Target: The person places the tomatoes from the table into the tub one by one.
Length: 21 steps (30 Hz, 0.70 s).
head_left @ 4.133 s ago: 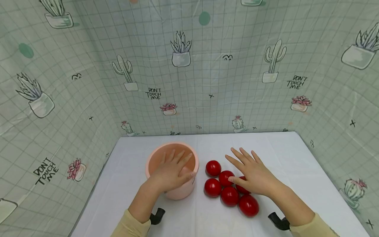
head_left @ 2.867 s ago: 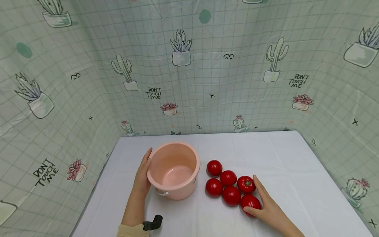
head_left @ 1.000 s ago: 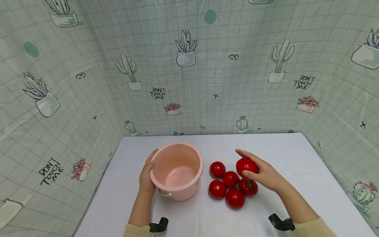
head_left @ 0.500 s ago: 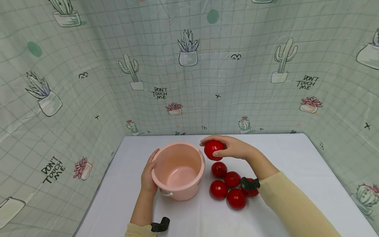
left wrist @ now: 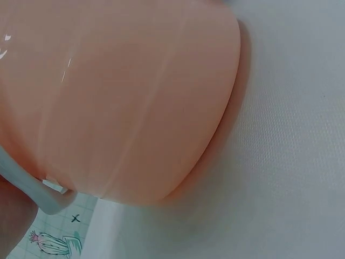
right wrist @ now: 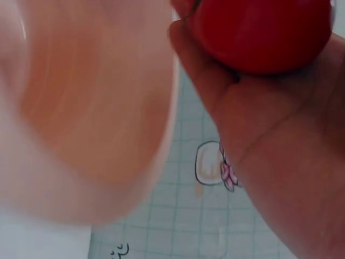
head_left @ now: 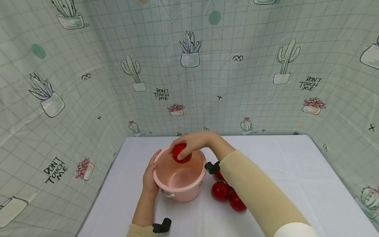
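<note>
A red tomato (head_left: 181, 154) is gripped by my right hand (head_left: 193, 142), over the back part of the pink bucket's opening. In the right wrist view the tomato (right wrist: 264, 35) lies against the palm and fingers. My left hand (head_left: 150, 176) holds the left side of the bucket (head_left: 185, 194), thumb near the rim. The bucket stands upright, its visible floor bare. Its pink wall (left wrist: 135, 108) fills most of the left wrist view. To the right lie more tomatoes (head_left: 220, 191), partly covered by my right sleeve (head_left: 254, 187).
A white cloth covers the table (head_left: 281, 164). Behind and at both sides hangs a green checked curtain (head_left: 165, 42) with cactus prints. A white handle end (head_left: 169, 195) sits on the bucket's front. Black wrist devices (head_left: 162, 225) are on both arms.
My right hand took the nearest right tomato, lifted it and carried it left over the bucket. My left hand went from above the bucket to its left side and has stayed there.
</note>
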{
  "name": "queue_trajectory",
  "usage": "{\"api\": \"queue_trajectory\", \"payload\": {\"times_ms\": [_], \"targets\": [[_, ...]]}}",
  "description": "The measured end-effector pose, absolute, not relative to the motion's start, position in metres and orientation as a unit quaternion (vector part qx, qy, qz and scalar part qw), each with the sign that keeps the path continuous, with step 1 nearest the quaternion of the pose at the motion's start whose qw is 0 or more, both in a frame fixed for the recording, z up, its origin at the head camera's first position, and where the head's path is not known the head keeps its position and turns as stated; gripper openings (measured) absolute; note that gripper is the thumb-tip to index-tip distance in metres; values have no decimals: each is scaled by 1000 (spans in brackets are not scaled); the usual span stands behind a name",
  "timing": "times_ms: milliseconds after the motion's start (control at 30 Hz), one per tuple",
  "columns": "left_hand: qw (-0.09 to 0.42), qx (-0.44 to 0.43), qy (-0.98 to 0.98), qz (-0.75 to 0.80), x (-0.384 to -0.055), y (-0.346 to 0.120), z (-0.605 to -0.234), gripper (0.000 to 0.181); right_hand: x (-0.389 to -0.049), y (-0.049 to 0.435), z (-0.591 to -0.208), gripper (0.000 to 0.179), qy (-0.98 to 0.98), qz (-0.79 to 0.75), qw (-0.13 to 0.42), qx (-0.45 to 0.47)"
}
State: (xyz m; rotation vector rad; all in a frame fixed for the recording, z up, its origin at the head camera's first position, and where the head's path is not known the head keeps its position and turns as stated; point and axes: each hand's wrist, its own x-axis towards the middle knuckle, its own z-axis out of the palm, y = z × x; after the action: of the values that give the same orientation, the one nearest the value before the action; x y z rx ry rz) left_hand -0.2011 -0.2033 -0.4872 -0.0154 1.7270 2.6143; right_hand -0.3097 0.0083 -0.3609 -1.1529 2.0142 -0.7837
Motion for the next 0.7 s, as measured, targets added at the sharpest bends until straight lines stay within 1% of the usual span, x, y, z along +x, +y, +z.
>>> {"api": "queue_trajectory", "payload": {"times_ms": [200, 267, 433, 533, 700], "targets": [[4, 8, 552, 833, -201, -204, -488, 53, -314, -26, -368, 51, 800, -200, 379, -421], [4, 16, 554, 833, -201, -204, -489, 54, -314, -34, -375, 52, 797, -186, 404, -409], [3, 16, 558, 830, -202, -203, -491, 54, -311, -45, -391, 47, 778, -185, 466, -378], [-1, 6, 563, 826, -203, -204, -491, 54, -310, -48, -399, 46, 781, -171, 478, -363], [-12, -10, 577, 816, -202, -204, -492, 52, -310, -51, -407, 39, 782, -180, 496, -332]]}}
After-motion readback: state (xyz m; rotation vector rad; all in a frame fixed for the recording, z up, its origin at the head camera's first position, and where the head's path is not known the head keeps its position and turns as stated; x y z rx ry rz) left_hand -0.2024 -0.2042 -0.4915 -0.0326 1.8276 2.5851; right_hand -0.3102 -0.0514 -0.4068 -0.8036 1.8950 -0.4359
